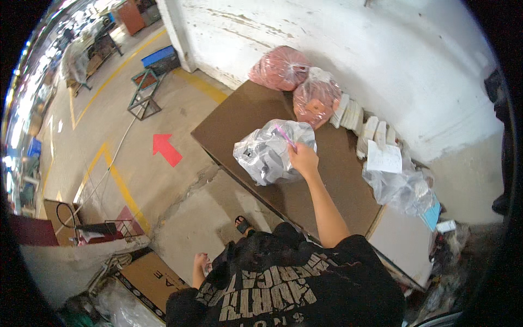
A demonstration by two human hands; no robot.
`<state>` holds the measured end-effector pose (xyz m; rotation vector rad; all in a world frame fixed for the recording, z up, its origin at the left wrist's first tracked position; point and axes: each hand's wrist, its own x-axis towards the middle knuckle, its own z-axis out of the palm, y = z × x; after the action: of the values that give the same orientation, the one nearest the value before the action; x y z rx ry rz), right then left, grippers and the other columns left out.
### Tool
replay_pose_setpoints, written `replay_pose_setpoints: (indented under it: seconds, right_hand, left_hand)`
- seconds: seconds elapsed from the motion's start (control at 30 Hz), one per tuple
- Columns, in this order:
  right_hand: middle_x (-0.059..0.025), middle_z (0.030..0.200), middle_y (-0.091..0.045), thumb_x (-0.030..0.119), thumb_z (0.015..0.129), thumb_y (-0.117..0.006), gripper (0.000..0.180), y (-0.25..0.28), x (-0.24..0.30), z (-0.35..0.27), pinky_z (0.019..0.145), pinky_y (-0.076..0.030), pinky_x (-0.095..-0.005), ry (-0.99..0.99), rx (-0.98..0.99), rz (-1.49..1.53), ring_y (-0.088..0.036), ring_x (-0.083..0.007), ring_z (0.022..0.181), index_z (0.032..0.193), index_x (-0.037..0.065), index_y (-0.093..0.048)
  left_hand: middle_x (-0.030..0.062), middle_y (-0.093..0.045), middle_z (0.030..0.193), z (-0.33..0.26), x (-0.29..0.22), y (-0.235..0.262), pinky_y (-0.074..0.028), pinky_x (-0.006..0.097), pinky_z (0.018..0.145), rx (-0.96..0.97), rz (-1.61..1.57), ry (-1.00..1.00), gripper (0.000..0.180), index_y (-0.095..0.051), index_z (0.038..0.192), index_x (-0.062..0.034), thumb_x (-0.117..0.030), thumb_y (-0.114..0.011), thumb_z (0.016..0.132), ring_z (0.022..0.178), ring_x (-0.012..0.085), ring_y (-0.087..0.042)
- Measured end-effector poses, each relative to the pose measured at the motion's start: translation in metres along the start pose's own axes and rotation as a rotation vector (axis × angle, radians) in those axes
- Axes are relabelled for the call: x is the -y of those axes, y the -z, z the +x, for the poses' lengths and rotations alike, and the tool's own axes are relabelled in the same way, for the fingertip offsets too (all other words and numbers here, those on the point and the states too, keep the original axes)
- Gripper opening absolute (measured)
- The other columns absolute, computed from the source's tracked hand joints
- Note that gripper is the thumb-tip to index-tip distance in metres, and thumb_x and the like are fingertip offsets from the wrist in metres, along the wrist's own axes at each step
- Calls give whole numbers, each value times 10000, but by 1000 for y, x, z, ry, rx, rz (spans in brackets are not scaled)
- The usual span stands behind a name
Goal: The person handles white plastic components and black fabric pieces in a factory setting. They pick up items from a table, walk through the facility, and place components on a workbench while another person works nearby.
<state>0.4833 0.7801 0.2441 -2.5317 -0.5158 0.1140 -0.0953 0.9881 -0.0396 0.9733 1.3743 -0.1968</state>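
My right hand (pixel 303 159) reaches out over a brown table (pixel 239 117) and is shut on the gathered top of a clear plastic bag (pixel 264 155) filled with dark and silvery parts. A thin pink strip (pixel 284 134) sticks up from my fingers at the bag's neck. The bag rests near the table's front edge. My left hand (pixel 200 262) hangs low beside my body, above a cardboard box (pixel 147 278); something pale shows beside it, and its fingers are too small to read.
Two tied bags of reddish-pink items (pixel 280 66) (pixel 316 97) sit at the table's far end. White stacks (pixel 355 115), a paper sheet (pixel 384 158) and another clear bag (pixel 403 191) line the wall. A green metal stand (pixel 144 94) and red floor arrow (pixel 166 148) lie left.
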Motion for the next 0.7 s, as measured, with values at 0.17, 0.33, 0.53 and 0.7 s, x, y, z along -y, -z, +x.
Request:
replay_pose_setpoints:
  seconds: [0.17, 0.33, 0.53, 0.7]
  right_hand:
    - [40, 686, -592, 355, 990, -645, 381, 25, -69, -92, 555, -388, -328, -403, -51, 893, -521, -123, 601, 871, -1, -710]
    - [72, 616, -476, 323, 974, -671, 412, 112, -98, -132, 497, -306, -327, -397, -304, 798, -413, -64, 567, 689, 29, -620]
    - [-170, 580, -608, 277, 884, -653, 307, 188, -58, -160, 521, -468, -474, -93, -351, -175, -621, -348, 528, 685, 43, -662]
    - [-162, 763, -696, 262, 912, -595, 219, 142, -15, -160, 629, -550, -523, -143, -7, -99, -699, -379, 720, 833, 85, -695]
  left_hand:
    - [161, -572, 932, 24, -85, -39, -479, 433, 524, 102, -1, 85, 259, -464, 1116, -104, 1, -504, 882, 647, 308, -600]
    - [146, -586, 961, 8, -171, -111, -484, 429, 533, 129, 208, -121, 305, -477, 1143, -130, 1, -536, 875, 693, 308, -652]
    - [130, -599, 915, 21, -179, -150, -496, 397, 577, 227, 453, -144, 265, -543, 1154, -91, -28, -558, 897, 739, 268, -650]
    - [130, -622, 925, 43, -163, -161, -507, 388, 593, 324, 817, -134, 259, -552, 1160, -97, -52, -555, 905, 744, 249, -656]
